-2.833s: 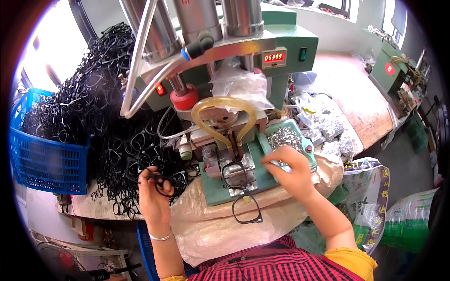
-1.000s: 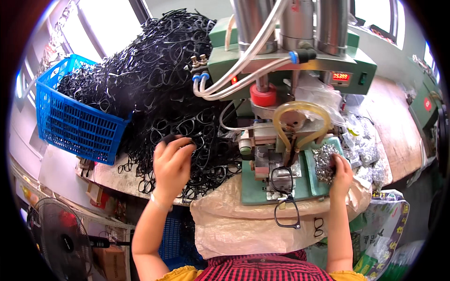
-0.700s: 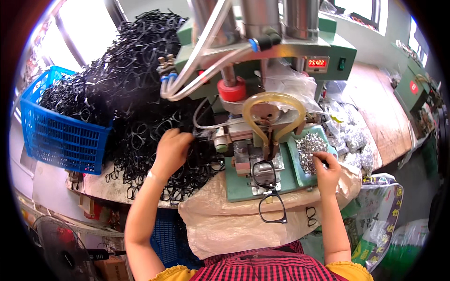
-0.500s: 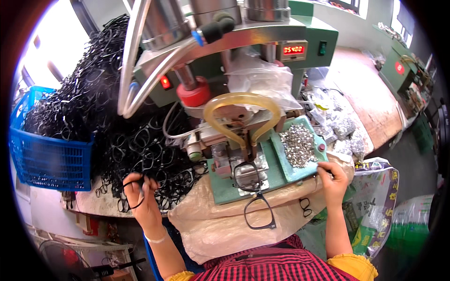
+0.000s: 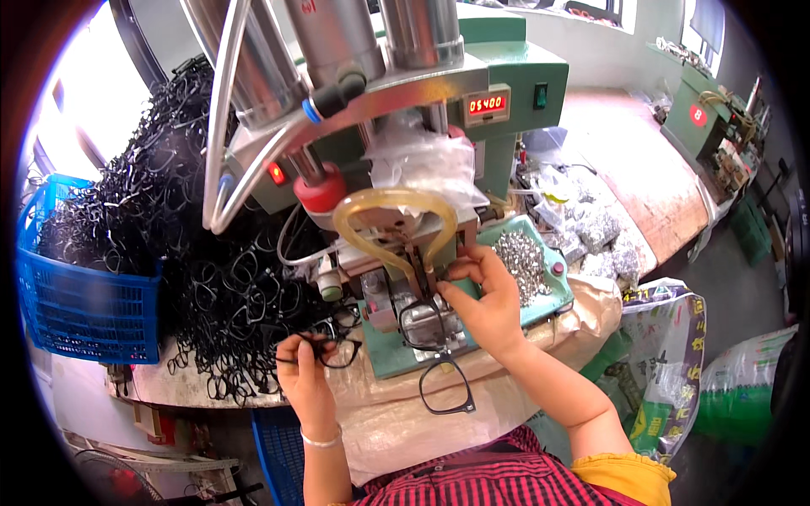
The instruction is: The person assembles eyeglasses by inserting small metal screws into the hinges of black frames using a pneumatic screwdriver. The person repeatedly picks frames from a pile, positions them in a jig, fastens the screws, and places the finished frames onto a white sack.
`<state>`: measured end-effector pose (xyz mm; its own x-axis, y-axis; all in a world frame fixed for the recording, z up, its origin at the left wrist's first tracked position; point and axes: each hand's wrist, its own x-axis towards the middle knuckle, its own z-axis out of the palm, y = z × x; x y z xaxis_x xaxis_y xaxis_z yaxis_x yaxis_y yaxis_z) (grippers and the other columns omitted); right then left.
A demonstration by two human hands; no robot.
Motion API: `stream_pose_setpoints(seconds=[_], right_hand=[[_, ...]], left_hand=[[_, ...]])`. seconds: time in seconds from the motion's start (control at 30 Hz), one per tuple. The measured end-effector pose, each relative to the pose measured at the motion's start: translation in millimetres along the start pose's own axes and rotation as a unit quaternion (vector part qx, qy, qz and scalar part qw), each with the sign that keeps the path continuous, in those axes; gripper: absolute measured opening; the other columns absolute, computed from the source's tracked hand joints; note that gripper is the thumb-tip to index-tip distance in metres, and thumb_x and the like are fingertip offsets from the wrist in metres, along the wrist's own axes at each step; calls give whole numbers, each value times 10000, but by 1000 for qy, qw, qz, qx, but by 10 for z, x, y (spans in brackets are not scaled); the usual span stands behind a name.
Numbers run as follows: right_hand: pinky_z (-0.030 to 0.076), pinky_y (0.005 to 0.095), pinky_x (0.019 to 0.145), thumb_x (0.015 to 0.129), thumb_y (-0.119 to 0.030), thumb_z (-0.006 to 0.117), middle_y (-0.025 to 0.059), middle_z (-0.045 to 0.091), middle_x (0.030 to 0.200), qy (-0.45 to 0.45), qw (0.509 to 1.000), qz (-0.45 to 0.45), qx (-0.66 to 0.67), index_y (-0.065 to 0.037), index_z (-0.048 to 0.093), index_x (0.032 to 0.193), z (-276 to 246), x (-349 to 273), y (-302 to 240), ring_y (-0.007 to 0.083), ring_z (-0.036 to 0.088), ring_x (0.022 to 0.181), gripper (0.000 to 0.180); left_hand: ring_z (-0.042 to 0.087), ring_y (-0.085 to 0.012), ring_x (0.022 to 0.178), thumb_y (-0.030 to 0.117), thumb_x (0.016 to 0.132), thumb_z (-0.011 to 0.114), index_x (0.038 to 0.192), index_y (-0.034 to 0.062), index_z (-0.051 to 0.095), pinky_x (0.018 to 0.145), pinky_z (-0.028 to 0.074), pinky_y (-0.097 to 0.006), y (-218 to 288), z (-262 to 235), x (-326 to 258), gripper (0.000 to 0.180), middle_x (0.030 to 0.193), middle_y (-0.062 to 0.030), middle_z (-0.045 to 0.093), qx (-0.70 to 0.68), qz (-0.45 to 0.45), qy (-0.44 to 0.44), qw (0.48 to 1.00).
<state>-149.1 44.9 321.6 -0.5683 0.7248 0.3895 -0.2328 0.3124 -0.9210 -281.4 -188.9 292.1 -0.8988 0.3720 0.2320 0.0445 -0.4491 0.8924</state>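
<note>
My left hand [image 5: 307, 388] is closed around a black plastic spectacle frame [image 5: 339, 366], one rim sticking out to the right of the fingers. A second black spectacle frame [image 5: 458, 411] sits at the press's metal fixture [image 5: 456, 333], with one rim hanging over the front edge. My right hand [image 5: 489, 304] reaches to the press tip, just above that fixture, with thumb and fingertips pinched together. Anything between those fingertips is too small to make out. A looped yellowish hose [image 5: 392, 196] arches behind the fingers.
A heap of black spectacle frames [image 5: 236, 295] covers the left of the table, beside a blue crate [image 5: 93, 308] piled with more. At right, a teal tray [image 5: 548, 305] holds small metal parts [image 5: 521, 261]. Bags of metal parts [image 5: 591, 223] lie beyond. The green press [image 5: 523, 67] stands ahead.
My right hand has moved from the tray's front corner left and forward to the press tip. My left hand has come right, away from the heap, carrying a spectacle frame. The view has shifted.
</note>
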Motion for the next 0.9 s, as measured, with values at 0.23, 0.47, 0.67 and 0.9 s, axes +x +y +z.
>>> stream_pose_setpoints(seconds=[0.23, 0.47, 0.67, 0.9], right_hand=[[448, 286, 948, 828, -45, 711, 68, 694, 959, -40, 988, 83, 121, 45, 448, 1338, 54, 0, -243, 142, 634, 983, 581], [445, 382, 1023, 812, -92, 713, 183, 642, 1199, -86, 978, -49, -183, -43, 650, 1153, -394, 30, -128, 294, 613, 1158, 351], [437, 462, 1033, 735, -167, 788, 216, 618, 1233, 29, 865, -96, -491, -113, 741, 916, -1037, 51, 748, 396, 513, 1271, 195], [463, 498, 964, 782, -59, 679, 213, 598, 1257, -140, 853, -230, -448, -45, 666, 928, -776, 223, 795, 409, 529, 1240, 147]], left_hand=[[667, -283, 971, 20, 947, 630, 1027, -32, 566, 824, 621, -433, 711, 872, 443, 115, 1054, -215, 631, 226, 316, -202, 899], [721, -206, 804, 58, 799, 721, 901, 80, 717, 737, 500, -307, 510, 828, 182, 104, 951, -71, 759, 326, 395, -328, 794], [645, -204, 777, 134, 705, 805, 912, 126, 771, 843, 536, -424, 163, 1038, 175, 211, 1014, -26, 746, 349, 450, -376, 731], [603, -184, 727, 129, 755, 792, 975, 125, 762, 879, 516, -439, 234, 929, 159, 221, 1075, -32, 740, 342, 413, -389, 750]])
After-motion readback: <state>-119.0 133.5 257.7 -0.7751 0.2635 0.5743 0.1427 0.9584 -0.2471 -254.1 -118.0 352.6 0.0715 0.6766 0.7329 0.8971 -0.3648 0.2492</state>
